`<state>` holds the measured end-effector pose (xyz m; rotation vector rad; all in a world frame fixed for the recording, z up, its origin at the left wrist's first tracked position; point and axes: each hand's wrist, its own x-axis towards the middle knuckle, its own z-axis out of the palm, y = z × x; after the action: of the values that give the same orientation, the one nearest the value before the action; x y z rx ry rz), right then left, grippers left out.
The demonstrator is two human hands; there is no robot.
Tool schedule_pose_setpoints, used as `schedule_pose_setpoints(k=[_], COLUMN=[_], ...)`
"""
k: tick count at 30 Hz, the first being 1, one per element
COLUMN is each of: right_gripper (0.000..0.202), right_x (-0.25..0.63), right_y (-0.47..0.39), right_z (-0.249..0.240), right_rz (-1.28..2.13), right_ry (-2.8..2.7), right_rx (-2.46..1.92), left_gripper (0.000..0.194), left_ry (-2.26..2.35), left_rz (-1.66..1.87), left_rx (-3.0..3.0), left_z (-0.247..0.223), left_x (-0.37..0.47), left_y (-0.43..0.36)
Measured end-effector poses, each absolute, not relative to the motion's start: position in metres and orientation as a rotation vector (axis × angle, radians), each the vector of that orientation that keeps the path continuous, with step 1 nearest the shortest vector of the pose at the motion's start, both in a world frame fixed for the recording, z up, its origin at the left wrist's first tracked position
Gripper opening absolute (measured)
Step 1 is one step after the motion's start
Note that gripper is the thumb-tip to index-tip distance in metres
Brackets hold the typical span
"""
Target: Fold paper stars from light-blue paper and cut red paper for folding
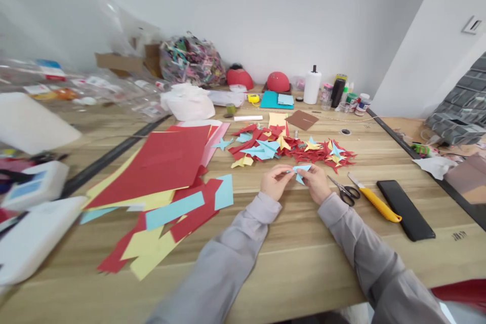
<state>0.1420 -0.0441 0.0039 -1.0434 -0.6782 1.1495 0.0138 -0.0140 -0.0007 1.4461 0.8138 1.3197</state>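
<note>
A small folded piece of light blue paper (pixel 301 168) is pinched between my two hands, a little above the wooden table. My left hand (pixel 276 181) grips its left end, and my right hand (pixel 316 182) holds its right side with thumb and fingers. Just beyond the hands lies a pile of folded red paper shapes (pixel 299 151), mixed with light blue folded pieces (pixel 261 150) and pale yellow ones. Large red sheets (pixel 163 159) over yellow and pink ones lie to the left. Nearer me are cut strips, among them a light blue strip (pixel 174 210).
Right of my hands lie black scissors (pixel 348 194), a yellow-handled knife (pixel 379 204) and a black phone (pixel 405 209). Bottles, a white roll (pixel 312 87), a tape measure (pixel 253 98) and red domes stand at the back. White devices and plastic packaging lie at the left.
</note>
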Motion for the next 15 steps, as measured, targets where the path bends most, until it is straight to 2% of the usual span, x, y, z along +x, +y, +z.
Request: schedule_pose_setpoints(k=[7,15], right_gripper=[0.040,0.038], right_x=[0.1408,0.1418], right_y=[-0.0464,-0.0450], right_z=[-0.0011,-0.0014], right_rz=[1.134,1.163], right_ry=[-0.812,-0.885], right_rx=[-1.102,-1.153], left_gripper=[0.031,0.032], left_ry=[0.822,0.843], left_rz=[1.164,1.148], left_rx=[1.192,1.113], left_z=[-0.0044,-0.0073], left_x=[0.0103,0.0096], left_y=[-0.0069,-0.0039])
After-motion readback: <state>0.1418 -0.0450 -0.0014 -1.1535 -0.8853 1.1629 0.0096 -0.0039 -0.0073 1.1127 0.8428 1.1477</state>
